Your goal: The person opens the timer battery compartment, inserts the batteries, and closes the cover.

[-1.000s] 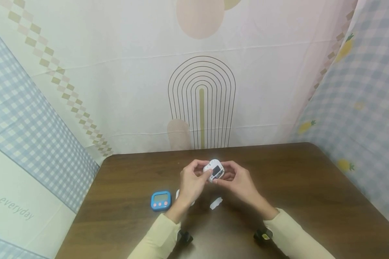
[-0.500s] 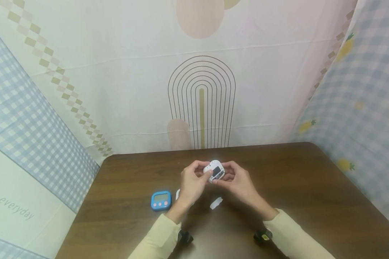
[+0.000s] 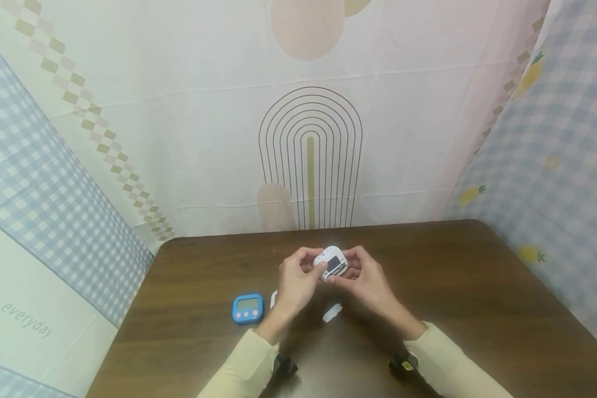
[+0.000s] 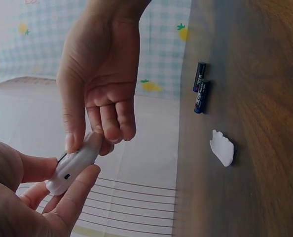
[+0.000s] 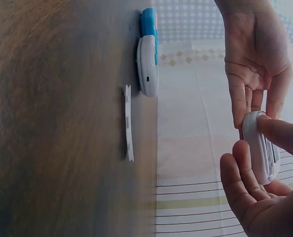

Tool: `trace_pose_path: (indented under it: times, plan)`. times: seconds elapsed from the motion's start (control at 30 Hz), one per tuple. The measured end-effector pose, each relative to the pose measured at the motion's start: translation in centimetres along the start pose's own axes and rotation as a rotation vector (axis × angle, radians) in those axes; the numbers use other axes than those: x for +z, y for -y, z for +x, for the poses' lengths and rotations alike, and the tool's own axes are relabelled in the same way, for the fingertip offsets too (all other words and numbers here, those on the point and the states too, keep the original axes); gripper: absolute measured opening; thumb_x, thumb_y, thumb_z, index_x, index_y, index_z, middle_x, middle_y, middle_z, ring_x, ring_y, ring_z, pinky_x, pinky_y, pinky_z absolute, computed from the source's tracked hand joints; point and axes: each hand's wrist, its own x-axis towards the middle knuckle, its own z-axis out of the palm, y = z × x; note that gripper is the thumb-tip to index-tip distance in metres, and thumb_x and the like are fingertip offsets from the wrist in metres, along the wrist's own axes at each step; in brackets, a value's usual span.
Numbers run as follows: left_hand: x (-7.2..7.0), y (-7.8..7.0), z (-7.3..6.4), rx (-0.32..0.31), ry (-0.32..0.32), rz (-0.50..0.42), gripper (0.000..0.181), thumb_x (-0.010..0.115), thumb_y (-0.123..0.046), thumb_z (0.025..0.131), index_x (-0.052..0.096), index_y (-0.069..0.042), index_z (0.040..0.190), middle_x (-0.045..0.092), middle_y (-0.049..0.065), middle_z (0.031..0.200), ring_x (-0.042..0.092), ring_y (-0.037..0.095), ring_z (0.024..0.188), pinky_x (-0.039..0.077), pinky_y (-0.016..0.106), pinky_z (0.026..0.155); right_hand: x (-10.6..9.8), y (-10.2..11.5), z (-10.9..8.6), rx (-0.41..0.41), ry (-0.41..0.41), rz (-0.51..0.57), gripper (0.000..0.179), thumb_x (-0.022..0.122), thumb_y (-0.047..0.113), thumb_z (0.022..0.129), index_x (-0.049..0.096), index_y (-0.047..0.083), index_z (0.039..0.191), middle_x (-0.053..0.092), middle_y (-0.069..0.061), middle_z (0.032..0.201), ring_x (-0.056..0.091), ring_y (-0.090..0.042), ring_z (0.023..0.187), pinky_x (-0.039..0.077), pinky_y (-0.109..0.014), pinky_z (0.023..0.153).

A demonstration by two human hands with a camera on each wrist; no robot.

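Observation:
A small white timer (image 3: 331,254) with rounded corners is held up over the table in both hands. Its back faces the head camera, showing a dark rectangle and an open slot near the lower edge. The left hand (image 3: 297,284) pinches it on one side, thumb across the back. From the other side the right hand (image 3: 370,283) grips its edge, thumb at the lower rim and fingers behind. A loose white battery cover (image 3: 333,313) lies on the table below. Two dark AAA-type batteries (image 4: 200,98) lie end to end beyond the cover in the left wrist view.
A blue timer (image 3: 247,308) with pink buttons lies left of the left forearm. Beside it is another white rounded device (image 5: 147,66), mostly hidden by that arm in the head view. The brown wooden table (image 3: 204,354) ends at a patterned cloth backdrop (image 3: 219,166).
The timer has tilted slightly and shifted a little to the right within the grip. Both hands stay nearly in place, and the things on the table have not moved.

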Motion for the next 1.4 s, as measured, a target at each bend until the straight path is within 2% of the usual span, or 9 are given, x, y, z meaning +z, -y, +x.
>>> trace_pose_path:
  times: [0.27, 0.43, 0.53, 0.67, 0.8, 0.93, 1.07, 1.2, 1.4]
  plan:
    - [0.2, 0.0, -0.2, 0.018, 0.016, 0.000, 0.024, 0.077, 0.003, 0.092, 0.076, -0.004, 0.115, 0.077, 0.020, 0.114, 0.078, 0.030, 0.090, 0.067, 0.045, 0.070, -0.2, -0.4, 0.1, 0.022, -0.018, 0.071, 0.049, 0.087, -0.001, 0.083, 0.056, -0.002, 0.120, 0.074, -0.023, 0.106, 0.073, -0.021, 0.080, 0.064, -0.027, 0.071]
    - [0.1, -0.1, -0.1, 0.030, 0.025, 0.014, 0.024, 0.077, 0.001, 0.093, 0.076, -0.004, 0.116, 0.077, 0.020, 0.115, 0.079, 0.028, 0.091, 0.067, 0.039, 0.068, -0.4, -0.4, 0.2, 0.032, -0.013, 0.065, 0.050, 0.087, 0.002, 0.084, 0.056, -0.001, 0.121, 0.075, -0.022, 0.105, 0.073, -0.021, 0.078, 0.064, -0.027, 0.070]
    - [-0.1, -0.1, 0.0, 0.025, 0.027, 0.023, 0.024, 0.076, 0.001, 0.094, 0.076, -0.005, 0.117, 0.077, 0.018, 0.115, 0.079, 0.026, 0.090, 0.067, 0.038, 0.068, -0.4, -0.3, 0.2, 0.034, 0.001, 0.044, 0.051, 0.088, 0.007, 0.085, 0.057, 0.000, 0.124, 0.075, -0.019, 0.104, 0.072, -0.022, 0.079, 0.063, -0.026, 0.071]
    - [-0.4, 0.1, 0.2, 0.027, 0.020, 0.008, 0.024, 0.076, 0.000, 0.094, 0.075, -0.005, 0.118, 0.077, 0.018, 0.116, 0.079, 0.028, 0.089, 0.068, 0.045, 0.070, -0.4, -0.1, 0.2, 0.052, 0.029, -0.020, 0.051, 0.088, 0.013, 0.087, 0.059, 0.003, 0.127, 0.077, -0.014, 0.100, 0.071, -0.023, 0.082, 0.061, -0.025, 0.073]
    - [-0.5, 0.2, 0.4, 0.036, 0.003, -0.002, 0.026, 0.075, 0.001, 0.095, 0.075, -0.003, 0.120, 0.076, 0.020, 0.117, 0.079, 0.030, 0.089, 0.068, 0.042, 0.070, -0.4, -0.3, 0.4, 0.068, 0.060, -0.107, 0.052, 0.090, 0.018, 0.085, 0.063, 0.004, 0.128, 0.077, -0.008, 0.095, 0.070, -0.020, 0.083, 0.060, -0.027, 0.074]
    - [-0.6, 0.3, 0.5, 0.042, -0.010, -0.014, 0.027, 0.075, 0.002, 0.094, 0.075, -0.003, 0.121, 0.076, 0.020, 0.116, 0.079, 0.032, 0.087, 0.067, 0.043, 0.069, -0.3, -0.6, 0.4, 0.086, 0.143, -0.180, 0.051, 0.091, 0.022, 0.083, 0.065, 0.003, 0.124, 0.074, -0.005, 0.090, 0.069, -0.018, 0.078, 0.060, -0.030, 0.067]
    - [-0.6, 0.3, 0.6, 0.041, -0.014, -0.021, 0.027, 0.075, 0.001, 0.094, 0.075, -0.004, 0.120, 0.077, 0.019, 0.116, 0.079, 0.032, 0.086, 0.067, 0.041, 0.068, -0.3, -1.1, 0.3, 0.050, 0.311, -0.281, 0.042, 0.091, 0.020, 0.083, 0.069, 0.001, 0.114, 0.073, -0.003, 0.087, 0.067, -0.017, 0.074, 0.059, -0.031, 0.062]
    - [-0.6, 0.2, 0.5, 0.034, -0.006, -0.022, 0.027, 0.076, 0.000, 0.094, 0.075, -0.004, 0.120, 0.076, 0.020, 0.117, 0.079, 0.031, 0.087, 0.067, 0.038, 0.068, -0.3, -1.6, 0.2, -0.031, 0.456, -0.386, 0.034, 0.090, 0.013, 0.082, 0.075, 0.000, 0.110, 0.077, -0.007, 0.096, 0.069, -0.018, 0.082, 0.062, -0.033, 0.071]
    - [-0.6, 0.1, 0.5, 0.026, -0.005, -0.020, 0.026, 0.076, 0.000, 0.094, 0.075, -0.004, 0.120, 0.076, 0.022, 0.116, 0.078, 0.030, 0.087, 0.067, 0.033, 0.066, -0.3, -1.9, 0.0, -0.112, 0.553, -0.470, 0.032, 0.088, 0.004, 0.080, 0.078, 0.003, 0.111, 0.079, -0.007, 0.102, 0.069, -0.015, 0.084, 0.061, -0.031, 0.077]
